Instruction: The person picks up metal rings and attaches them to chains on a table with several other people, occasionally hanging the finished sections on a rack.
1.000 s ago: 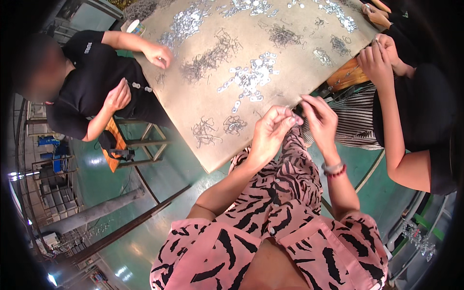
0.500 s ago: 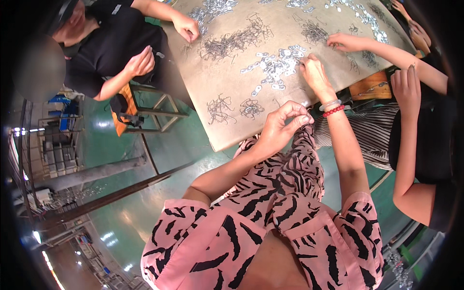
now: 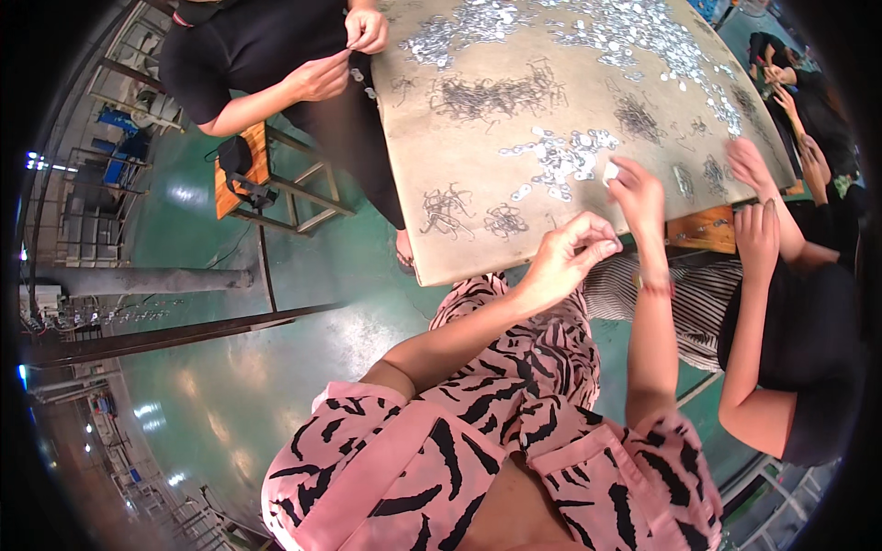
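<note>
My right hand [image 3: 640, 197] is closed in a pinch on a small flat silvery metal piece [image 3: 610, 172], just off the near right side of a pile of like flat metal pieces [image 3: 562, 163]. Closer to me, beyond the table's near edge, my left hand [image 3: 568, 262] has thumb and forefinger pressed together; what they hold, if anything, is too small to make out. Left of the pile lie two small heaps of thin bent wire hooks [image 3: 446, 209], the nearer one beside my left hand.
The brown-covered table [image 3: 441, 262] bears more wire heaps [image 3: 496, 95] and scattered metal pieces [image 3: 634, 28] farther off. At the left a co-worker's hands [image 3: 322, 78] meet over the table edge. Another co-worker's arm [image 3: 758, 243] is close on my right. A wooden stool [image 3: 243, 174] stands left.
My right hand has come away from the pile, now with a flat metal piece in its fingers. The left hand keeps its pinch. The view has shifted, and the left co-worker's hands have come together.
</note>
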Demonstrator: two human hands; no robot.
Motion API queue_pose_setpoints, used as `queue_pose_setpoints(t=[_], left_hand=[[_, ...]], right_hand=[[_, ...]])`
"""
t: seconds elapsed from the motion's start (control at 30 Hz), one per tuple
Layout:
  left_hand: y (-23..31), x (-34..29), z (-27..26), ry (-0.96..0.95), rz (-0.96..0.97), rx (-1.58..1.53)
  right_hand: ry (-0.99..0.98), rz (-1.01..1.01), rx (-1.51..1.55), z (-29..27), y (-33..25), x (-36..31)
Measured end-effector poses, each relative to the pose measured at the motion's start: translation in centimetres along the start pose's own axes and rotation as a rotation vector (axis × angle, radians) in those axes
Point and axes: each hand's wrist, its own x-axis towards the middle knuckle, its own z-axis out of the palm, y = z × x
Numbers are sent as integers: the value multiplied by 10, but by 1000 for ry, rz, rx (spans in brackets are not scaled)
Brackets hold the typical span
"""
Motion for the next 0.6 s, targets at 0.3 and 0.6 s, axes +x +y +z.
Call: queue_pose_setpoints(t=[0.3,0.6], left_hand=[[-5,19,-3,-133,-110,153],[-1,28,-8,-162,0,397]], right_hand=[[183,26,451,-26,-66,-95],[337,-8,531,-16,-52,-103]])
